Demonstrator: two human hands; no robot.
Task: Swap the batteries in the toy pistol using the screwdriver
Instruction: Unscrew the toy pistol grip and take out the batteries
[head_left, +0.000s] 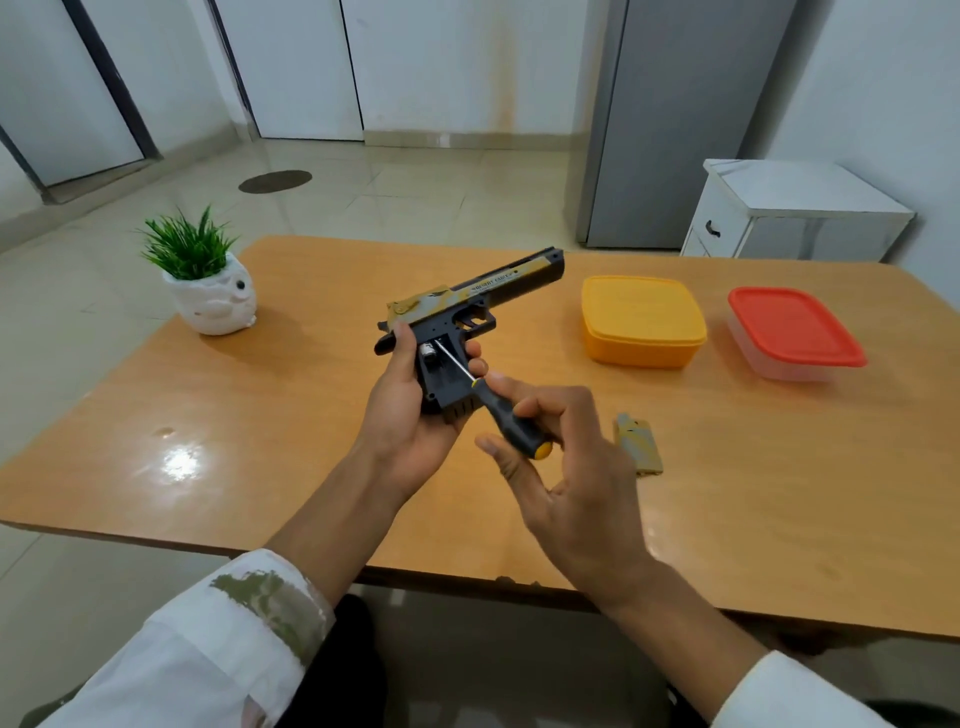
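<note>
My left hand (402, 415) grips the black and gold toy pistol (488, 293) by its handle above the table, barrel pointing to the far right. The grip's battery bay is uncovered, and a silver battery end (427, 353) shows inside. My right hand (566, 457) holds the screwdriver (511, 421) by its black handle with a yellow cap. Its metal shaft reaches into the bay beside the battery. A tan cover piece (638, 441) lies on the table just right of my right hand.
On the wooden table (208, 415) stand a small green plant in a white pot (210, 291) at far left, an orange lidded box (641, 319) and a clear box with a red lid (795, 332) at far right. A white cabinet (789, 213) stands beyond.
</note>
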